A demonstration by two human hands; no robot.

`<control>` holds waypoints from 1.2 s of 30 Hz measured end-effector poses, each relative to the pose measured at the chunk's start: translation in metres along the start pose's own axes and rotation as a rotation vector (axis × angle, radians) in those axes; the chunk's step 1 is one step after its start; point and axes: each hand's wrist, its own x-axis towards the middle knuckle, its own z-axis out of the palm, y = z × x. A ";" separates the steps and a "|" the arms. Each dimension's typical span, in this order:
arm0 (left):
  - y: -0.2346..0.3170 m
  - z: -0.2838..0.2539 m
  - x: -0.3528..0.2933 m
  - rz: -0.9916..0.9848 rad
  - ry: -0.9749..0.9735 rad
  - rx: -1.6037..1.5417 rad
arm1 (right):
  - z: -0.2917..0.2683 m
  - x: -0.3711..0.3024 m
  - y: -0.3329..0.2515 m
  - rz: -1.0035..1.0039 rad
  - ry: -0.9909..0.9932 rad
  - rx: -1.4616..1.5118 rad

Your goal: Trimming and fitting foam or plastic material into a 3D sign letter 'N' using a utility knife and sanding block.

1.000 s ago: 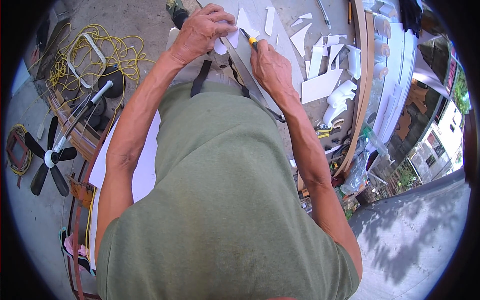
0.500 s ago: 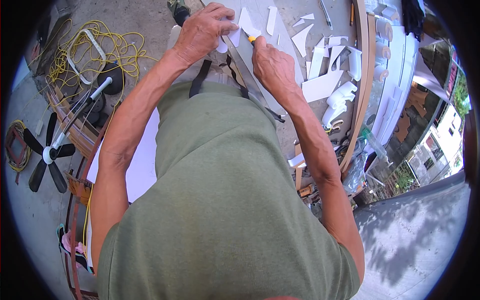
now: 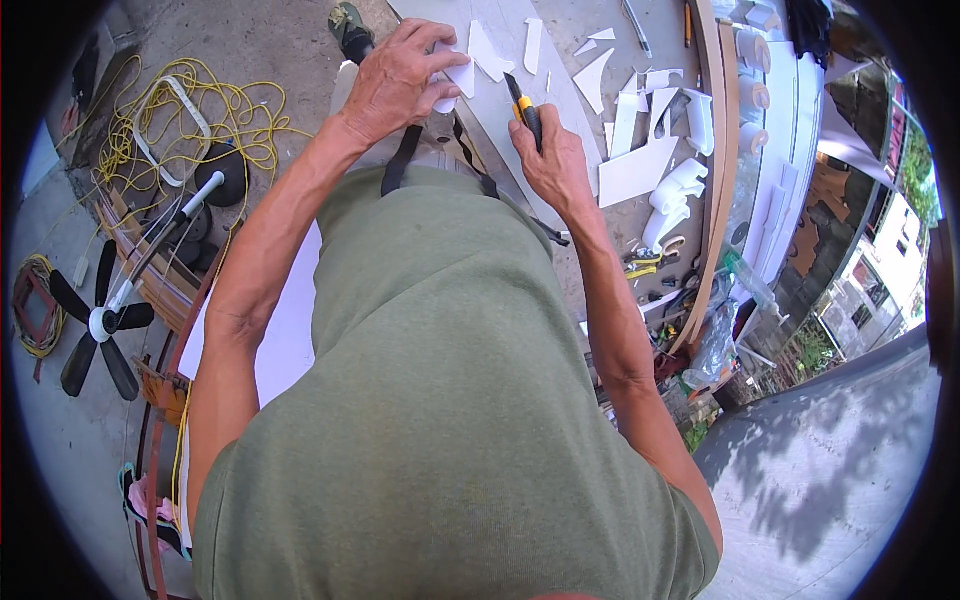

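Note:
My left hand (image 3: 400, 85) is closed on a small white sheet piece (image 3: 462, 76), pinched between fingers and thumb, above the near end of a long grey board (image 3: 505, 120). A black-and-yellow utility knife (image 3: 529, 116) is gripped in my right hand (image 3: 556, 165). Its blade points up and to the left, apart from the held piece. Just past the blade lies a pointed white offcut (image 3: 488, 52) on the board, with a narrow white strip (image 3: 534, 46) to its right.
More white offcuts (image 3: 637, 170) litter the floor on the right, near yellow-handled scissors (image 3: 648, 262) and a long wooden strip (image 3: 712, 170). A pen (image 3: 636, 28) lies at the far right. Tangled yellow cord (image 3: 255, 95) and a black-bladed fan (image 3: 103, 322) occupy the left side.
My right hand has drawn the knife back from the white piece, so more of its handle and blade show. My left hand has lifted slightly with the piece.

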 end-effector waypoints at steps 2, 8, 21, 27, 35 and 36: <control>0.010 0.003 -0.008 -0.086 0.046 -0.018 | 0.002 0.003 0.003 0.084 0.034 0.223; 0.024 0.021 -0.023 -0.241 0.221 0.013 | 0.016 0.023 -0.012 0.142 0.252 0.888; 0.029 0.020 -0.035 -0.939 0.248 -1.059 | 0.007 0.042 -0.043 0.112 0.292 0.805; 0.043 0.011 -0.023 -0.844 0.214 -1.008 | -0.005 0.036 -0.059 0.020 0.274 0.852; 0.051 0.012 -0.018 -0.774 0.180 -0.793 | 0.004 0.037 -0.056 0.074 0.380 0.953; 0.052 0.011 -0.018 -0.779 0.178 -0.754 | 0.005 0.038 -0.055 0.074 0.380 0.953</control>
